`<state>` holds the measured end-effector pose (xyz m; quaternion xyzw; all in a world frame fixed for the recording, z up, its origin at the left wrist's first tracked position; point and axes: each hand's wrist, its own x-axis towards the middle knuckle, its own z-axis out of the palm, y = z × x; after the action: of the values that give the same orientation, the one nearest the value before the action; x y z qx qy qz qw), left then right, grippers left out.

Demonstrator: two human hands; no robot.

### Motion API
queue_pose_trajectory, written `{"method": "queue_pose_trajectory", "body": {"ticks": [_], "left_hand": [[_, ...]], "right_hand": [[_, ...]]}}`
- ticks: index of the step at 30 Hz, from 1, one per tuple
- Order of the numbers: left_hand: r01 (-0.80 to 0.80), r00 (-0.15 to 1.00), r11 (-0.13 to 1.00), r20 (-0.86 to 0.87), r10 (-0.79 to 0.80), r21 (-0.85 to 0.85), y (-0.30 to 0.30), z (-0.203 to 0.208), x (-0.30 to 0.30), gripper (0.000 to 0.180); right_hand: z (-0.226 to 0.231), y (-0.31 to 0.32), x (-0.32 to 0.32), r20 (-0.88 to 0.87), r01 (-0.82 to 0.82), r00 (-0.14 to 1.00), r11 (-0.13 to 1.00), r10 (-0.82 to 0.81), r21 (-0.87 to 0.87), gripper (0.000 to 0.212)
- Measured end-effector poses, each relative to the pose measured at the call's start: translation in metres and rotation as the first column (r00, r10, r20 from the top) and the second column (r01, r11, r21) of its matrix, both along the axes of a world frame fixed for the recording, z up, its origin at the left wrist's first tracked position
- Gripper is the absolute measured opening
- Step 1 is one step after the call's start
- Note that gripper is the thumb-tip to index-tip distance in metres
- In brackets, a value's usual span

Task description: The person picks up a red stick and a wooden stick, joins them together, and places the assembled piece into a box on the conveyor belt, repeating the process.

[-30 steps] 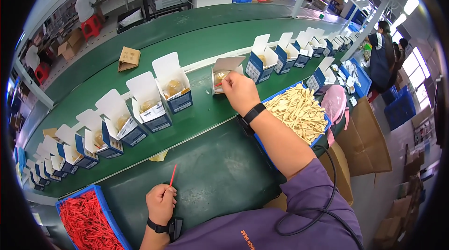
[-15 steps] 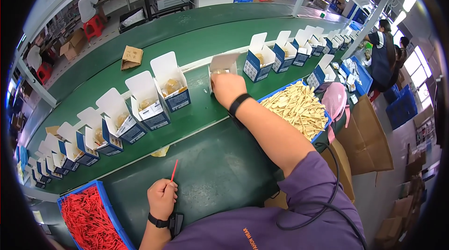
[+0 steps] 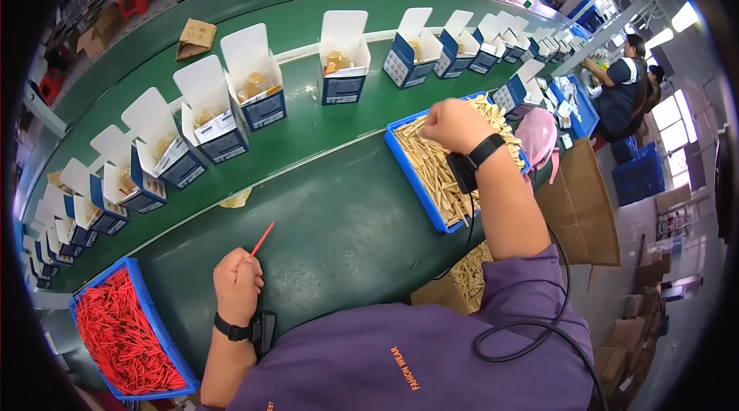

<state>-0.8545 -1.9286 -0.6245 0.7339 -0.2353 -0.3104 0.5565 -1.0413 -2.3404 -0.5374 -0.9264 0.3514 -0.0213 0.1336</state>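
My left hand (image 3: 237,280) is closed on a thin red stick (image 3: 263,238), which points up and to the right above the dark green table. My right hand (image 3: 456,126) is over the far left part of a blue tray (image 3: 416,182) heaped with pale wooden-looking pieces (image 3: 443,176). Its fingers are curled, and what they hold, if anything, is hidden. Beyond it, an open blue and white box (image 3: 344,88) stands on the green conveyor, lid flap up, with something yellowish-brown inside.
More open boxes (image 3: 265,109) line the conveyor (image 3: 302,103) both ways. At lower left sits a blue tray (image 3: 158,317) full of red sticks. A flattened brown carton piece (image 3: 196,38) lies on the belt. A pink bag (image 3: 536,134) and a cardboard box (image 3: 581,203) are at the right; co-workers (image 3: 627,88) stand beyond.
My right hand has left the middle box and come right and nearer, over the tray of pale pieces. The left hand still grips the red stick. The whole view has shifted.
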Motion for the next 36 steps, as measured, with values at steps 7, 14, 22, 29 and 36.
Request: {"method": "queue_pose_trajectory", "body": {"ticks": [7,14,22,29,36], "left_hand": [[0.047,0.997,0.999,0.066,-0.046,-0.005,-0.005,-0.003,-0.008,0.024],[0.249,0.915,0.966,0.312,-0.257,0.064,0.0,0.001,-0.007,0.025],[0.305,0.913,0.946,0.248,-0.324,0.113,-0.022,0.035,-0.01,0.025],[-0.196,0.977,0.937,0.027,0.213,-0.289,-0.052,0.016,-0.049,0.025],[0.02,0.981,0.999,-0.194,-0.027,-0.033,-0.044,0.009,-0.033,0.021]], "right_hand": [[-0.043,0.006,-0.022,-0.034,0.148,0.988,0.986,-0.151,-0.073,0.024],[-0.009,0.053,-0.014,0.448,-0.225,0.881,0.968,0.153,0.11,0.016],[-0.067,0.208,0.061,0.728,-0.764,0.596,0.518,0.337,0.385,0.02],[-0.096,0.218,0.07,0.59,-0.623,0.734,0.011,-0.337,0.782,0.013],[-0.114,0.213,0.074,0.532,-0.611,0.74,-0.08,-0.411,0.787,0.015]]}}
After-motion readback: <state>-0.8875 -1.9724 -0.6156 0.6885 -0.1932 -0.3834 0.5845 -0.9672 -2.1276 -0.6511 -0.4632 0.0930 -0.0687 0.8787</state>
